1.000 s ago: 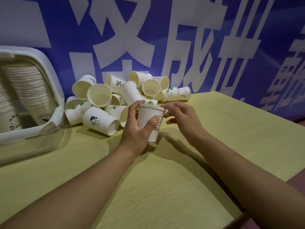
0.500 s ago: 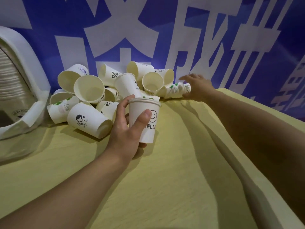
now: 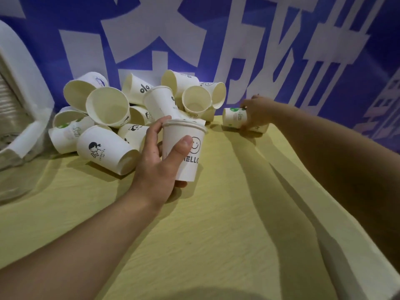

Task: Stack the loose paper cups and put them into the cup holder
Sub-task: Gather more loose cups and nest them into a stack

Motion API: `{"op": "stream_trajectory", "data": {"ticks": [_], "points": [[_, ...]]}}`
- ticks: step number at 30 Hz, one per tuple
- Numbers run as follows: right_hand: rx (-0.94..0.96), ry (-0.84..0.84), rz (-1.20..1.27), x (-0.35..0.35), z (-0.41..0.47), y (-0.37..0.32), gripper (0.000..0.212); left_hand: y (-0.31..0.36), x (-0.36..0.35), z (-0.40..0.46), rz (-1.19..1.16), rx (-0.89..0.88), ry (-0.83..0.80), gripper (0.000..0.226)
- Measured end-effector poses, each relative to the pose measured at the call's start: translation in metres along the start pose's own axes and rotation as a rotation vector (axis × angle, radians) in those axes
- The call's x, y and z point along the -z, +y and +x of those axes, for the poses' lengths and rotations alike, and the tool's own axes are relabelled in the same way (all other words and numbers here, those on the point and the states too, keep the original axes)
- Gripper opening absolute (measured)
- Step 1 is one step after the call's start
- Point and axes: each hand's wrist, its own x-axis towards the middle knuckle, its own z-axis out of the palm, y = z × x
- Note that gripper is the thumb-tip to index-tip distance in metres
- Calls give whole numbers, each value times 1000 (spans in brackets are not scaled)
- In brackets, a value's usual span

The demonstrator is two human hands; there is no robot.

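Observation:
My left hand (image 3: 157,167) grips an upright stack of nested white paper cups (image 3: 188,158), the outer one printed with a smiley and "HELLO", just above the table. My right hand (image 3: 258,112) reaches far right and closes on a lying cup with green print (image 3: 234,118); a second cup (image 3: 258,128) lies under the hand. A pile of several loose white cups (image 3: 134,113) lies against the wall behind the left hand. The white cup holder (image 3: 23,100) stands at the left edge, stacked cups visible inside it.
The yellow-green table (image 3: 216,224) carries everything. A blue banner with big white characters (image 3: 281,50) forms the back wall right behind the pile. The table's right edge runs beneath my right forearm.
My right hand left the stack, reached to the right end of the pile and closed on the green-print cup, pulling it slightly away. The left hand kept the stack almost still.

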Motion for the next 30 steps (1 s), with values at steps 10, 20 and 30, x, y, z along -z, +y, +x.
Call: {"op": "stream_trajectory", "data": {"ticks": [10,20,30], "points": [[-86,208,1240,-11,-151,-55,62,9,1,-13,54,-23,-51,61],[66,579,1028,-33,-192,-81,67,13,2,-25,113,-91,-83,56],[89,422,857,-37,-191,-82,37,14,2,-27,133,-119,-84,55]]}}
